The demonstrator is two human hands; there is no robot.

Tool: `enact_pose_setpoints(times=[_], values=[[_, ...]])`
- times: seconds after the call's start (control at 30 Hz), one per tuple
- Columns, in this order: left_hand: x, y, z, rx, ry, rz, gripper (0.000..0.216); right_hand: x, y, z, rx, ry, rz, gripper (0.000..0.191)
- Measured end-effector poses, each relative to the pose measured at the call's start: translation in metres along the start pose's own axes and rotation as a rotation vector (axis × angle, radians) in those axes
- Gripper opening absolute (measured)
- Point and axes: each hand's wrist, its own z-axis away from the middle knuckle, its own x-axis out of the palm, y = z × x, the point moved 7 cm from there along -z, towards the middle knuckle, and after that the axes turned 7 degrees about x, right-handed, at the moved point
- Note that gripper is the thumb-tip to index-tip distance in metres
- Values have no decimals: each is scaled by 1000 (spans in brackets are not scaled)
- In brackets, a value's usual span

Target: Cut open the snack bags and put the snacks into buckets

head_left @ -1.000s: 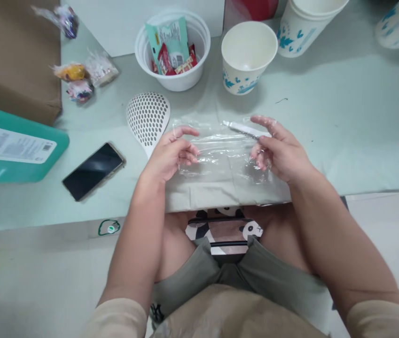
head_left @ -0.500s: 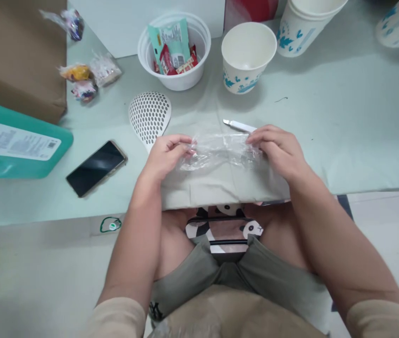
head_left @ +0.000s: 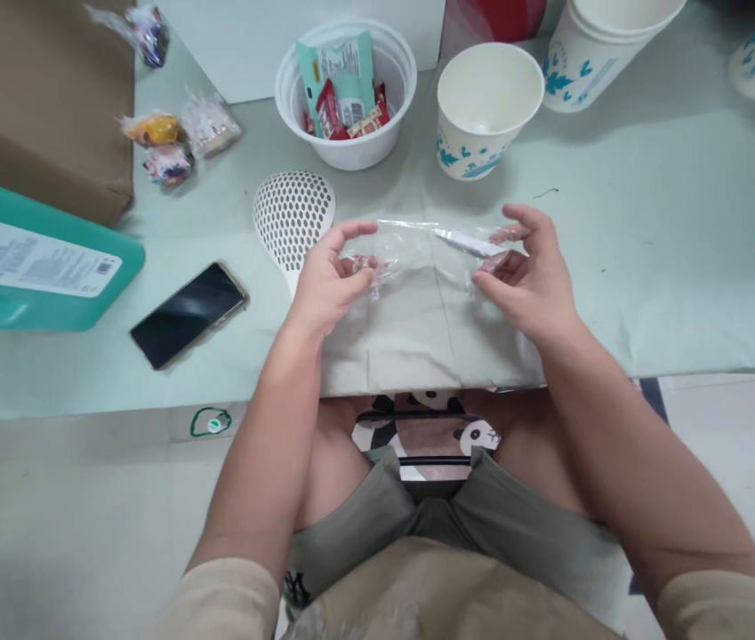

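Observation:
A clear, crinkled plastic bag (head_left: 410,253) is stretched between my two hands above the front part of the table. My left hand (head_left: 333,276) holds its left end, with the index finger and thumb apart and other fingers behind the film. At the other end, my right hand (head_left: 530,271) grips the film with thumb and fingers parted around it. Behind the bag, a utility knife (head_left: 463,241) lies on the cloth, partly seen through the plastic near my right fingers. A white perforated skimmer (head_left: 293,213) rests just beyond my left hand, its handle partly hidden.
A phone (head_left: 188,316) and a teal jug (head_left: 127,267) are to the left, by a cardboard box (head_left: 36,98). Wrapped snacks (head_left: 154,129) lie behind. A white tub (head_left: 357,158) of packets and paper cups (head_left: 477,160) stand at the back of the cloth-covered table (head_left: 684,284).
My fingers have spread apart, and the bag between them is pulled wider and flatter. Both hands have lifted slightly. The whole view has shifted a little.

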Motion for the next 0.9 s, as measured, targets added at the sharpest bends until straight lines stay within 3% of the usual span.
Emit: enact_pose_setpoints(times=[0.1, 0.23, 0.3, 0.4, 0.5, 0.6, 0.7, 0.8, 0.9], values=[[-5, 1, 0, 5, 31, -27, 50, 0, 9, -2, 87, -16, -69, 66], [-12, 0, 1, 3, 105, -44, 54, -3, 12, -4, 143, 26, -86, 22], [-11, -1, 1, -15, 119, -10, 54, -4, 11, -5, 149, 74, -172, 12], [-3, -5, 1, -91, 97, 71, 52, 4, 15, -5, 273, 42, -381, 17], [2, -9, 1, -170, 102, 154, 46, 18, 18, 0, 429, -103, -378, 33], [3, -10, 0, -194, 118, 226, 42, 19, 12, 2, 355, -128, -267, 34], [8, -13, 3, -256, 15, 237, 61, 14, 10, 1, 306, -76, -309, 31], [9, -15, 4, -264, -36, 170, 75, 17, 11, 3, 370, -140, -248, 25], [3, -11, 1, -199, -4, 132, 58, 19, 8, 5, 376, -191, -138, 21]])
